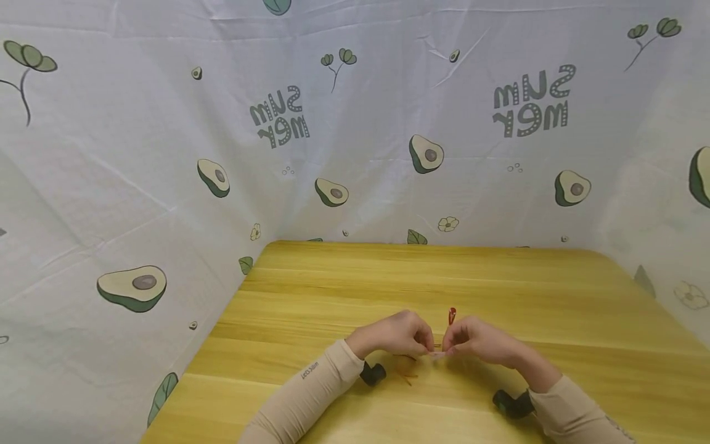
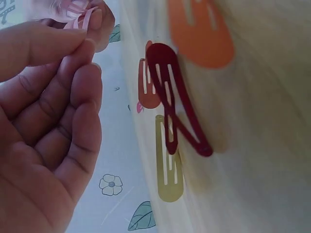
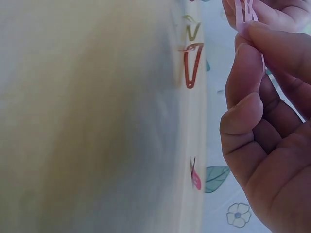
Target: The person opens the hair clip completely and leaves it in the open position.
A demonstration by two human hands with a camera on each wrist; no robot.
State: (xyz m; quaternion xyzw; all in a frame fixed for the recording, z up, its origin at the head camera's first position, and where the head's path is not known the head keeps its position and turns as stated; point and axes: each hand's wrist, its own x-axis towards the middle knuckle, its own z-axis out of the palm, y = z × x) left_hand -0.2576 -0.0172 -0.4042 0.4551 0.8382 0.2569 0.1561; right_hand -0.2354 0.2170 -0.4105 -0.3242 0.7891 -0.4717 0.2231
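Note:
A pale pink snap hair clip (image 1: 437, 354) is held between the two hands above the table. My left hand (image 1: 400, 334) pinches one end of the clip (image 2: 86, 22) with thumb and forefinger, the other fingers curled beneath. The opposite end is gripped by my right hand (image 1: 484, 341), whose thumb and forefinger press on the pink clip (image 3: 246, 14) in the right wrist view. Fingertips cover part of it. Near the left hand, a dark red hair clip (image 2: 167, 82) lies with its prongs sprung apart, beside an orange clip (image 2: 201, 36) and a yellow-green clip (image 2: 169, 160).
Another orange-red clip (image 2: 148, 87) lies behind the dark red one. A small pink item (image 3: 196, 179) is farther along the wooden table (image 1: 344, 283). Black wrist cameras show below both wrists. An avocado-print cloth (image 1: 377, 111) hangs around the table.

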